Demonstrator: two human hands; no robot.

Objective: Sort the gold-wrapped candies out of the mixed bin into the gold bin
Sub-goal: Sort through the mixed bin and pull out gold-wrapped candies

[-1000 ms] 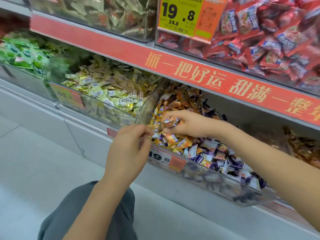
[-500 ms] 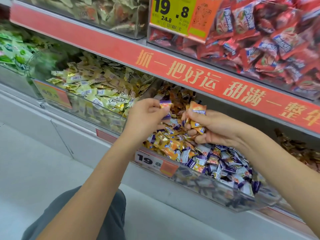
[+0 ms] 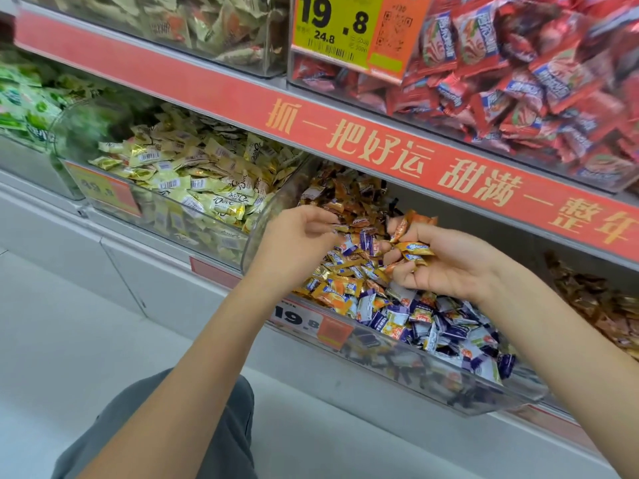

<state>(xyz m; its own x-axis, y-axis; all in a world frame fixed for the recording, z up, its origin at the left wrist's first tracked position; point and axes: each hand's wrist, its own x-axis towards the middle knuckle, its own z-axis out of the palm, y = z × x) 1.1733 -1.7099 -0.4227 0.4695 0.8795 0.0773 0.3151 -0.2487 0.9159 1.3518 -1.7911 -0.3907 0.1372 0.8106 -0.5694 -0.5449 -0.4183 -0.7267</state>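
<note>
The gold-and-orange foil-wrapped candies (image 3: 409, 248) sit bunched in the person's right hand (image 3: 446, 262), fingers curled round a small handful so that only crinkled ends and one blue-lettered wrapper poke out; how many are in there I cannot tell, since the palm hides the rest. That hand hovers over the clear plastic mixed bin (image 3: 397, 344) on the lower shelf, where shiny gold-orange sweets lie heaped together with purple-and-white ones, the gold mostly toward the left and back, the purple toward the right front. The left hand (image 3: 295, 242) is just beside it over the same heap, its back toward me, fingertips drawn together at the pile; they seem to pinch something small, but the knuckles cover it and I cannot make out what. Immediately left stands the clear gold bin (image 3: 166, 216) of pale yellow-gold wrapped candies, its slanted side wall rising between the two heaps. Farther left, green-wrapped sweets (image 3: 20, 105) are blurred and cut by the edge. A red shelf strip with gold lettering (image 3: 345, 143) runs above, overhanging the bins' backs, with a yellow-and-orange price tag (image 3: 345, 29) and red-wrapped packets (image 3: 536, 81) on the shelf over it. A grey-trousered knee (image 3: 193, 426) shows below the left forearm.
</note>
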